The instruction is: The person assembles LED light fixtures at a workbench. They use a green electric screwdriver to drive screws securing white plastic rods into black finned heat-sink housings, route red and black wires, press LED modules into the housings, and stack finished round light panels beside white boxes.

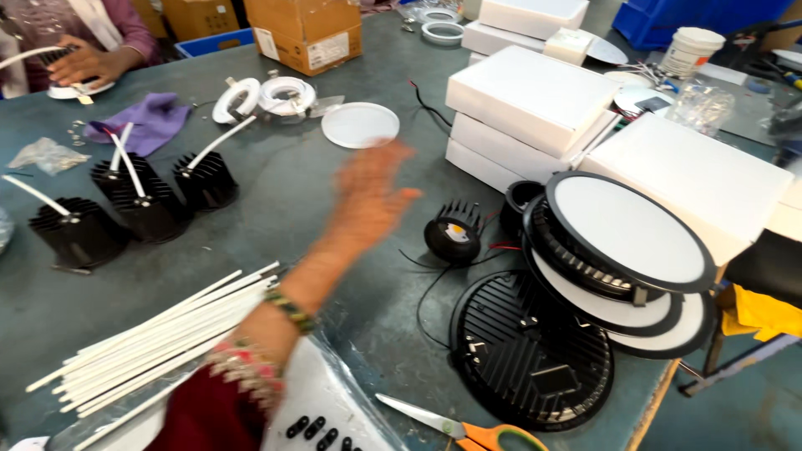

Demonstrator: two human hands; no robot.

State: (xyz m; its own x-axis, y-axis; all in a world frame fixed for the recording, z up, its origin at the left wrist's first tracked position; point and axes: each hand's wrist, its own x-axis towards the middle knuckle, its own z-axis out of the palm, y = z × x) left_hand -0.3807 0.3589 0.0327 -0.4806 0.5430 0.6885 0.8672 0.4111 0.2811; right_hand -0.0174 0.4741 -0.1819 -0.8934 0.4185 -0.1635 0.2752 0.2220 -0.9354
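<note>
Fingers (393, 167) of the left hand (372, 200) spread open, empty, blurred, above the bench (284, 192), nearest the small black heatsink lamp (454, 232) at three o'clock.

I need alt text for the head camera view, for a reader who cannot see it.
A person's blurred hand reaches across a grey worktable toward a small black heat-sink lamp. White tubes lie left; round panel lights and white boxes sit right.
</note>
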